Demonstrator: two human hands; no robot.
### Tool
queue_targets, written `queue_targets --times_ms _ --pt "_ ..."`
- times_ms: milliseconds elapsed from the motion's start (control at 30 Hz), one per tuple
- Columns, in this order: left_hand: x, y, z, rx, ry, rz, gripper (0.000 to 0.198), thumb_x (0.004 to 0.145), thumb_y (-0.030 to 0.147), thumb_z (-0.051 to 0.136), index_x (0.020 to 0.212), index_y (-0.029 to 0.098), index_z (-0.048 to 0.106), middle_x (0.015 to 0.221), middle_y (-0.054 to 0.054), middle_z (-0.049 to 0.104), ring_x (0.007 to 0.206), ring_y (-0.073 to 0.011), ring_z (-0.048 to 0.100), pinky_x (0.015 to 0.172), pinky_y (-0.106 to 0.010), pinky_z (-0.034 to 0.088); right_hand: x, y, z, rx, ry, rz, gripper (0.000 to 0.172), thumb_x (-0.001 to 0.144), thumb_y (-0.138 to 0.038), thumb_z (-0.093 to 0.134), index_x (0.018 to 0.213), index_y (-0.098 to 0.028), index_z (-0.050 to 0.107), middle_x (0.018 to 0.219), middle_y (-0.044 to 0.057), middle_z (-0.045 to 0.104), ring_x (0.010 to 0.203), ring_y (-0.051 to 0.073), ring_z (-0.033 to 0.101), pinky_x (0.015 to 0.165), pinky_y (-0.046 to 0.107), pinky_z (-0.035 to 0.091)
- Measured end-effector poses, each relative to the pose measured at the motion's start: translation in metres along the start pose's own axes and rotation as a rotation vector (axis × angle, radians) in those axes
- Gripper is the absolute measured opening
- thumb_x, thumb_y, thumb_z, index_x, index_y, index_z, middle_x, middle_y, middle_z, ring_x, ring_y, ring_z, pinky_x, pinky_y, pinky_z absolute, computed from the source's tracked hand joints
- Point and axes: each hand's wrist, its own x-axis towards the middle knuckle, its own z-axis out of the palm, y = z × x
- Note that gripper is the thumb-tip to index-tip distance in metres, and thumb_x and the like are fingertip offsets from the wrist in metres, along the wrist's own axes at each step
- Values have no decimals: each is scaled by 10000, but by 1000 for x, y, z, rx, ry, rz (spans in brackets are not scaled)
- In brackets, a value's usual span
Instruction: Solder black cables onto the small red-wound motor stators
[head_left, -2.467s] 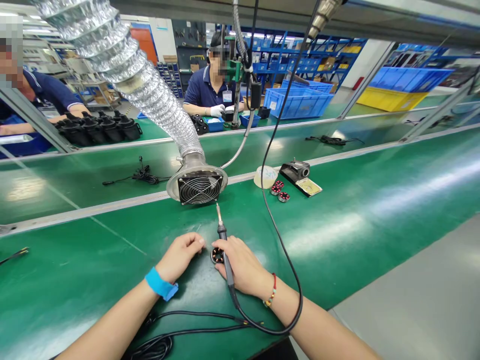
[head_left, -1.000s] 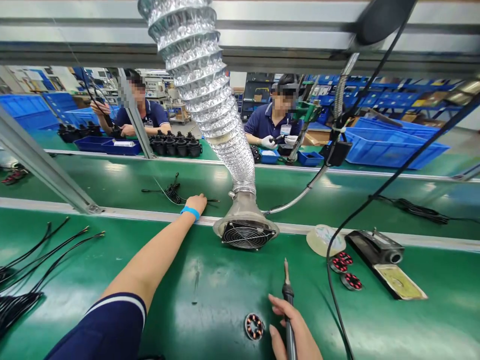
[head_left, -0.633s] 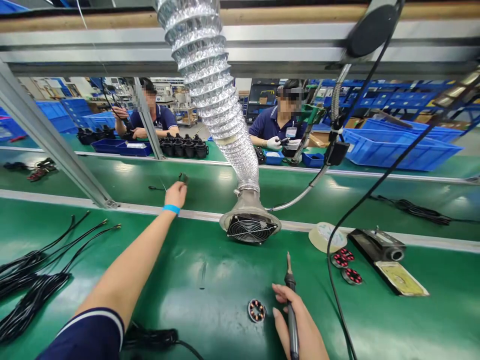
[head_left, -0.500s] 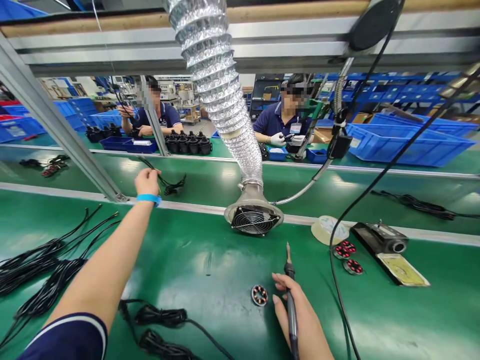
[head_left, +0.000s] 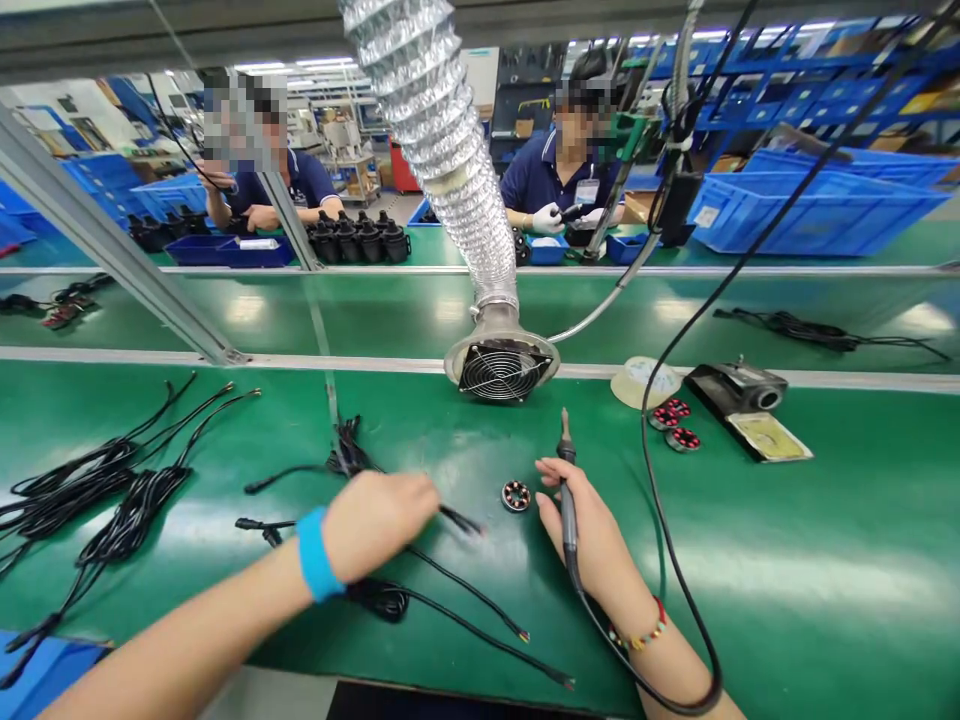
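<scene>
My left hand [head_left: 379,520], with a blue wristband, is closed on a black cable bundle [head_left: 349,462] over the green bench; its free ends trail toward the front edge. My right hand [head_left: 589,530] grips a soldering iron [head_left: 566,487] whose tip points away from me. A small round copper-wound coil [head_left: 516,495] lies on the mat just left of my right hand's fingers, between the two hands.
A fume extractor fan [head_left: 501,368] on a silver duct stands behind the coil. To its right sit a tape roll [head_left: 645,378], two more coils [head_left: 677,428] and an iron stand [head_left: 739,387]. Black cables [head_left: 97,490] lie at left. Two people work across the conveyor.
My left hand reached out to the far belt, took hold of a black cable bundle and brought it back to the mat beside the coil. My right hand kept the soldering iron.
</scene>
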Motion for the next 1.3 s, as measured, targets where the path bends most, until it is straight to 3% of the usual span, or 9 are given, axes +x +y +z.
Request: queue_targets --times_ms 133,233,333,467,533,667,867,1000,1300 --pt "14 56 42 128 -171 363 182 874 107 475 862 178 642 796 -77 683 650 -189 664 498 -276 491 0 1 1 29 10 -2 318 855 -261 505 1170 -224 519 1123 98 671 928 192 676 879 413 559" --pt "31 69 43 120 -226 407 214 892 109 446 939 165 646 870 -94 690 689 -223 684 516 -318 526 1 0 1 33 -10 -12 316 852 -238 502 1167 -224 517 1120 94 675 933 190 675 889 404 558" --pt "46 51 25 19 -315 346 214 899 188 473 1005 193 659 984 -73 705 801 -233 699 638 -333 567 2 0 0 24 -8 -14 307 854 -229 492 1159 -225 523 1102 85 681 934 188 679 893 398 558" --pt "49 -16 1 16 -325 125 407 818 50 402 1108 168 661 1139 -104 683 956 -253 684 768 -331 557 2 1 -1 27 6 -11 316 850 -217 490 1164 -224 522 1105 82 680 929 180 684 892 386 558" --pt "40 -51 -2 64 -376 -54 526 766 9 385 1169 221 648 1295 -56 623 967 -232 688 793 -311 551 2 0 -2 31 15 -13 320 846 -206 490 1164 -229 520 1099 79 680 924 177 683 890 383 558" --pt "20 -89 3 72 -438 -66 515 808 52 338 1171 237 652 1479 -39 462 998 -234 681 813 -318 541 1 -3 -2 22 -1 -24 316 846 -200 498 1159 -236 523 1082 78 679 923 183 678 875 389 558" --pt "24 -87 -1 -14 -415 39 420 860 136 347 1114 228 669 1271 -49 628 1007 -227 663 824 -312 523 2 -3 -2 11 -9 -34 305 847 -183 491 1146 -239 511 1065 68 683 922 184 673 874 384 555" --pt "25 -69 1 51 -420 55 527 822 103 357 1282 238 575 1358 -58 565 952 -224 678 772 -309 530 4 -3 -5 18 24 7 296 849 -184 489 1139 -238 504 1066 67 686 912 178 674 870 374 554" --pt "-33 -76 29 -96 -313 63 561 794 79 297 1204 291 616 1330 -30 591 1014 -218 673 792 -283 533 4 -4 -7 43 47 -9 319 842 -154 482 1146 -248 487 1067 52 681 921 173 660 881 368 544"
